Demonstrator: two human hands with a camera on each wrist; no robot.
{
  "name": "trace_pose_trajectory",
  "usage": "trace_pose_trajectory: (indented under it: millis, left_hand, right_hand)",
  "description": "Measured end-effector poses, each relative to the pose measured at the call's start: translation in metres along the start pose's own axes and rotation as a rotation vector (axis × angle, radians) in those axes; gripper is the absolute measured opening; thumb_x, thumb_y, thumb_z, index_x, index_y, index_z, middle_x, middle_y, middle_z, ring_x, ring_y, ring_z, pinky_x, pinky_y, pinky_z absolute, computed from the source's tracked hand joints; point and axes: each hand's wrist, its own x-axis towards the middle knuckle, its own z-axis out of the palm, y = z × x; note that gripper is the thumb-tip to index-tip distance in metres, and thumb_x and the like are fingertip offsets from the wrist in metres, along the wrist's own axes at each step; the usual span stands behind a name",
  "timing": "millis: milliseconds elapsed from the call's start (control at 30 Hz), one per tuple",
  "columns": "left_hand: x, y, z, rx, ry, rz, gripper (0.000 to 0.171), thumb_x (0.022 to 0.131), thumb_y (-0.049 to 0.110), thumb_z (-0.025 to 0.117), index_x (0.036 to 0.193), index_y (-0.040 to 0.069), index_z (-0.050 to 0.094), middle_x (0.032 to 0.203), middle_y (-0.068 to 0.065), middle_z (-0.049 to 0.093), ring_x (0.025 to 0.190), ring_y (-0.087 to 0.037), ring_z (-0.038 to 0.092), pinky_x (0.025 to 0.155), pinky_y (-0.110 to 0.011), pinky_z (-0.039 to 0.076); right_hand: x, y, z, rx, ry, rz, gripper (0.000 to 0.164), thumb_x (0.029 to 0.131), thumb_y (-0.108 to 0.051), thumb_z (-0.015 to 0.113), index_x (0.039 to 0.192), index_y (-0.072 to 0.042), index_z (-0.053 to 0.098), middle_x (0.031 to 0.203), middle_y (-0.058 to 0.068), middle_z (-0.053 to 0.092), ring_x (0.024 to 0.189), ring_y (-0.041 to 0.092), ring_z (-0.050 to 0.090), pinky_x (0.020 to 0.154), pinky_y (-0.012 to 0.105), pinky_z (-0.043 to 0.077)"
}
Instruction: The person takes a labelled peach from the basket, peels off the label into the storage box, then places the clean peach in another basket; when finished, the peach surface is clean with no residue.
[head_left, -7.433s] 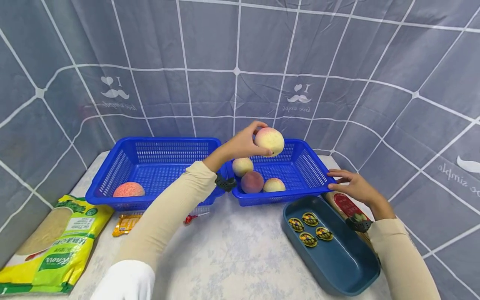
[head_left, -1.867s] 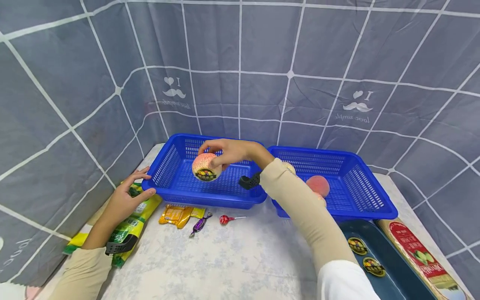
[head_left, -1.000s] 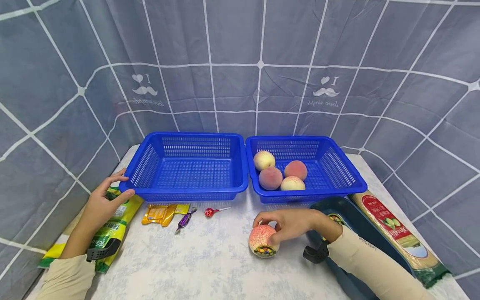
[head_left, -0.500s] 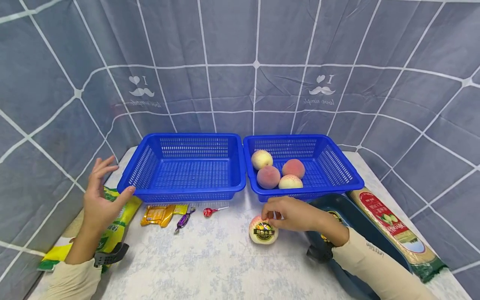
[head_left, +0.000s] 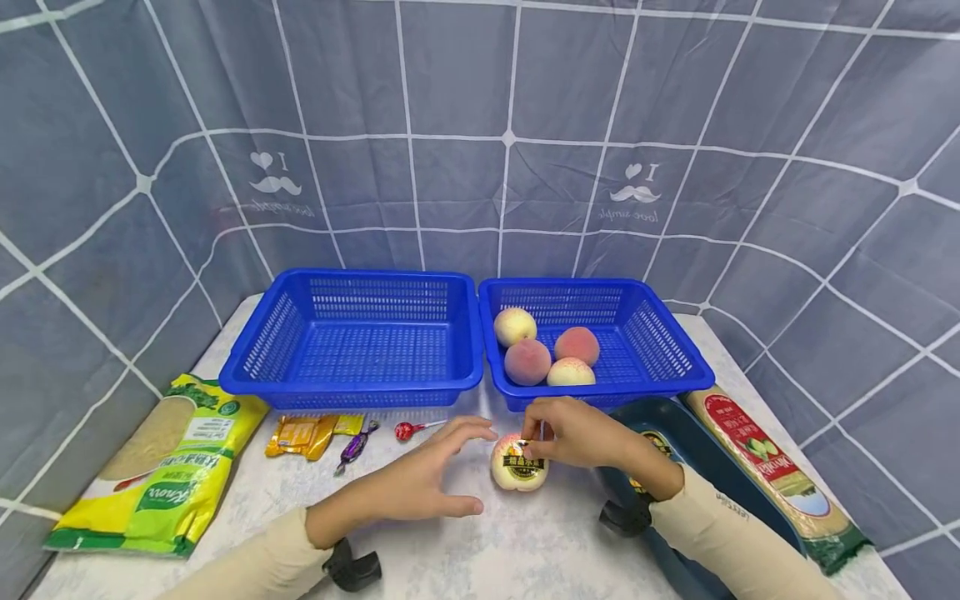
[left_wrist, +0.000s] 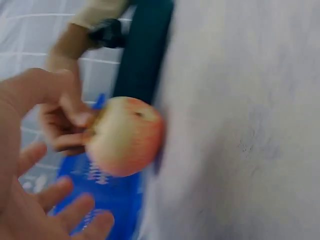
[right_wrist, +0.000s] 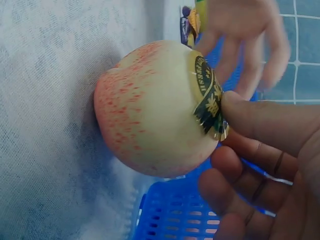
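Note:
A pale peach with a red blush [head_left: 517, 477] sits on the table in front of the right basket. On it is a black and gold label sticker [right_wrist: 206, 92], its edge lifted in the right wrist view. My right hand [head_left: 576, 433] pinches that edge between thumb and fingers. To the peach's left, my left hand [head_left: 423, 477] hovers with fingers spread, holding nothing. In the left wrist view the peach [left_wrist: 125, 137] shows beyond the blurred left fingers. Several more peaches [head_left: 527, 362] lie in the right blue basket [head_left: 630, 389].
Left of that basket stands another blue basket [head_left: 352, 400]. A teal tray [head_left: 701, 454] with stickers lies partly under my right arm, beside a noodle pack [head_left: 780, 479]. Orange-wrapped sweets [head_left: 300, 437], a purple candy [head_left: 356, 448], a red lollipop [head_left: 405, 431] and a yellow bag [head_left: 165, 475] sit left.
My right hand brought the peach from over the left basket to the table, where it turned sticker-up. My left hand left the basket's rim and came beside the peach.

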Motion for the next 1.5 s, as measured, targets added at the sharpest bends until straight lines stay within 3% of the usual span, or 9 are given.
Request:
trace_pose_trajectory:
  millis: [167, 267, 433, 633, 767, 933, 1067, 1233, 1500]
  left_hand:
    - [0.028, -0.019, 0.030, 0.070, -0.018, -0.064, 0.088, 0.079, 0.027, 0.089, 0.149, 0.014, 0.038, 0.150, -0.002, 0.041, 0.135, -0.021, 0.044, 0.109, -0.044, 0.041]
    - [0.041, -0.026, 0.042, 0.044, -0.019, -0.069, 0.084, 0.078, 0.025, 0.090, 0.146, 0.016, 0.042, 0.140, 0.002, 0.051, 0.125, -0.014, 0.051, 0.104, -0.036, 0.045]
    - [0.055, -0.030, 0.049, -0.026, 0.045, -0.066, 0.074, 0.075, 0.023, 0.091, 0.136, 0.020, 0.049, 0.126, 0.005, 0.060, 0.111, -0.009, 0.058, 0.092, -0.029, 0.050]
    - [0.055, -0.031, 0.048, -0.081, 0.077, -0.097, 0.070, 0.074, 0.024, 0.093, 0.130, 0.018, 0.052, 0.121, 0.005, 0.062, 0.106, -0.010, 0.061, 0.087, -0.029, 0.053]
    - [0.055, -0.030, 0.047, -0.094, 0.091, -0.119, 0.066, 0.074, 0.026, 0.092, 0.126, 0.016, 0.053, 0.116, 0.004, 0.063, 0.100, -0.011, 0.063, 0.082, -0.029, 0.055]
    - [0.055, -0.032, 0.047, -0.071, 0.102, -0.145, 0.068, 0.073, 0.030, 0.093, 0.126, 0.018, 0.053, 0.117, 0.003, 0.063, 0.102, -0.012, 0.063, 0.083, -0.031, 0.054]
    - [0.054, -0.032, 0.047, -0.063, 0.101, -0.150, 0.069, 0.073, 0.032, 0.092, 0.128, 0.017, 0.053, 0.118, 0.001, 0.063, 0.103, -0.014, 0.063, 0.084, -0.033, 0.054]
    - [0.053, -0.033, 0.046, -0.057, 0.104, -0.167, 0.070, 0.074, 0.035, 0.092, 0.129, 0.016, 0.053, 0.119, -0.001, 0.063, 0.103, -0.015, 0.063, 0.084, -0.034, 0.053]
    - [0.054, -0.037, 0.047, -0.095, 0.098, -0.158, 0.071, 0.073, 0.032, 0.093, 0.128, 0.014, 0.052, 0.118, -0.002, 0.063, 0.101, -0.016, 0.063, 0.082, -0.033, 0.054]
  right_hand:
    - [-0.003, -0.001, 0.001, 0.059, -0.014, 0.088, 0.017, 0.087, -0.014, 0.082, 0.084, -0.018, 0.066, 0.076, -0.013, 0.061, 0.066, 0.007, 0.057, 0.058, 0.025, 0.050]
    - [-0.005, -0.003, 0.000, 0.061, -0.007, 0.125, 0.017, 0.087, -0.012, 0.081, 0.080, -0.018, 0.066, 0.071, -0.013, 0.059, 0.061, 0.006, 0.052, 0.054, 0.024, 0.046]
    - [-0.006, -0.005, -0.002, 0.033, 0.026, 0.110, 0.019, 0.094, -0.007, 0.071, 0.079, -0.017, 0.065, 0.067, -0.012, 0.053, 0.058, 0.004, 0.047, 0.051, 0.022, 0.039]
    - [-0.011, -0.011, -0.006, 0.000, 0.023, 0.044, 0.018, 0.097, -0.007, 0.068, 0.083, -0.017, 0.064, 0.072, -0.013, 0.051, 0.062, 0.003, 0.045, 0.055, 0.023, 0.040]
    - [-0.028, -0.012, -0.019, 0.046, 0.069, 0.001, 0.015, 0.099, -0.010, 0.066, 0.087, -0.018, 0.064, 0.078, -0.012, 0.055, 0.070, 0.006, 0.051, 0.062, 0.025, 0.046]
    - [-0.074, -0.001, -0.055, 0.188, 0.119, 0.062, 0.009, 0.100, -0.012, 0.065, 0.092, -0.016, 0.066, 0.080, -0.005, 0.060, 0.071, 0.012, 0.056, 0.059, 0.026, 0.048]
    - [-0.120, 0.021, -0.073, 0.247, 0.054, 0.154, 0.008, 0.098, -0.010, 0.067, 0.090, -0.013, 0.065, 0.078, -0.004, 0.059, 0.068, 0.011, 0.055, 0.057, 0.025, 0.047]
    - [-0.152, 0.055, -0.063, 0.326, -0.104, 0.229, 0.010, 0.094, -0.001, 0.067, 0.086, -0.006, 0.064, 0.080, -0.003, 0.064, 0.070, 0.010, 0.059, 0.062, 0.024, 0.051]
    - [-0.150, 0.077, -0.033, 0.170, -0.157, 0.256, 0.015, 0.085, -0.002, 0.075, 0.076, -0.012, 0.069, 0.070, -0.013, 0.063, 0.061, -0.001, 0.049, 0.053, 0.020, 0.040]
